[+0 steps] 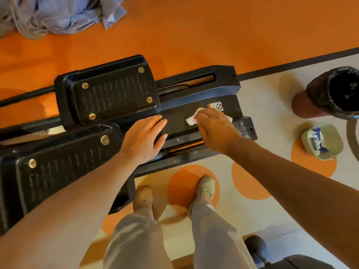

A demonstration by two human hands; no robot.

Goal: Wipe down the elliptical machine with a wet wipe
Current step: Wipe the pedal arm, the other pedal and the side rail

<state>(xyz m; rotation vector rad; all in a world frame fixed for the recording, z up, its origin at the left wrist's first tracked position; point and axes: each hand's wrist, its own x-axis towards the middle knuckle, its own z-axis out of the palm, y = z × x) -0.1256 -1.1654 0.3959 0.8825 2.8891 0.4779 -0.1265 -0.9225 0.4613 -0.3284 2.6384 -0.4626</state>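
Two hands on the elliptical machine (194, 117): right hand (215, 127) presses the wet wipe (191, 120), peeking out at ten o'clock; left hand (144, 136) lies flat, empty.

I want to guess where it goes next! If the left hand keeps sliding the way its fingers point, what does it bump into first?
Probably the wet wipe under the right hand. The left hand lies flat on the elliptical machine, fingers aimed up and right across bare black cover. Heights are hard to judge.
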